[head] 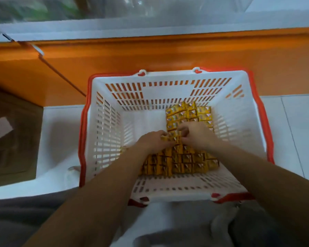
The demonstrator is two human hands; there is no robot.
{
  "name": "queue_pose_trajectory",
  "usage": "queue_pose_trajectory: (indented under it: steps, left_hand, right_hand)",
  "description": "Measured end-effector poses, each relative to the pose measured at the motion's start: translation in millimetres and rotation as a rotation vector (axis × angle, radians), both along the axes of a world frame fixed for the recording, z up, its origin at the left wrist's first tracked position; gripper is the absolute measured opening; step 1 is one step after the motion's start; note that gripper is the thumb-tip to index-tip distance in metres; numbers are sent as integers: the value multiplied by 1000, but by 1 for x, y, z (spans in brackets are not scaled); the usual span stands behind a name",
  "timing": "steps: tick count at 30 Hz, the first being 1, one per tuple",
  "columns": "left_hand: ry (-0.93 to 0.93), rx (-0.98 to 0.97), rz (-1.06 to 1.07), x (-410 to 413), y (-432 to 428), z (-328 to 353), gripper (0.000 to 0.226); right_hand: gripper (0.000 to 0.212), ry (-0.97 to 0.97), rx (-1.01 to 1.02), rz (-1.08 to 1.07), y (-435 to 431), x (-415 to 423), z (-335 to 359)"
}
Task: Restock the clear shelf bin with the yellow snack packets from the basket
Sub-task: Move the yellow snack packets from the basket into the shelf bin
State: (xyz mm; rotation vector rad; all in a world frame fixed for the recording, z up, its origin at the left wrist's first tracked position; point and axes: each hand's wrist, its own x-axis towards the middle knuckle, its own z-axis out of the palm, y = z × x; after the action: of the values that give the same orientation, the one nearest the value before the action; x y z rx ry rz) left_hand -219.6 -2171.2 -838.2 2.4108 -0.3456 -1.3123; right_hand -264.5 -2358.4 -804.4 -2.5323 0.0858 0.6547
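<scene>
at the left edge of the frame sits a brown cardboard box (12,136) on the pale floor, well apart from the work. just right of it stands the white basket (103,122) with its red rim and handles, in the middle of the frame against an orange shelf base (168,54). along the top of the frame runs the clear shelf bin (132,22), blurred; what it holds cannot be made out. the left hand (153,139) reaches down into the basket's centre, fingers curled onto the yellow snack packets (184,161), which lie in tidy rows across the basket floor from the near wall to the far right corner. the right hand (196,134) is just beside it, nearly touching, fingers likewise bent and pinching packets in the same spot. both hands look busy gathering one bunch together. by the look of it the restocking is far from finished: the far left of the basket floor is bare, yet many packets remain, and this bunch has not yet been lifted toward the bin. white floor tile (292,122) fills the right edge.
</scene>
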Motion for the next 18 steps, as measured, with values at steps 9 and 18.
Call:
queue_pose_trajectory:
  steps: [9,18]
  left_hand:
    - [78,-180,63,4,-2,-3,72]
    - [-10,-175,129,14,8,21,54]
  right_hand:
    - [40,8,19,-72,9,-6,-2]
    - [25,-74,360,-387,21,7,17]
